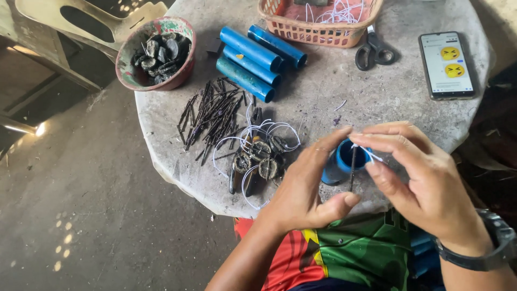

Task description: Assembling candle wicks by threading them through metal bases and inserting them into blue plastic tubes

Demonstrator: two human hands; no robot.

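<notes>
My left hand (pixel 301 186) grips a short blue tube (pixel 344 160) above the near edge of the round stone table (pixel 377 97). My right hand (pixel 420 172) pinches a white string (pixel 369 152) at the tube's open end, next to a thin dark stick (pixel 353 167) that hangs across the opening. Just left of my hands lie several dark round pieces tied with white string (pixel 261 153).
A scatter of thin dark sticks (pixel 212 116) and several long blue tubes (pixel 253 59) lie mid-table. A red bowl of dark lumps (pixel 157 51) sits at the left edge. An orange basket (pixel 318 21), black scissors (pixel 374 51) and a lit phone (pixel 447 64) are at the far side.
</notes>
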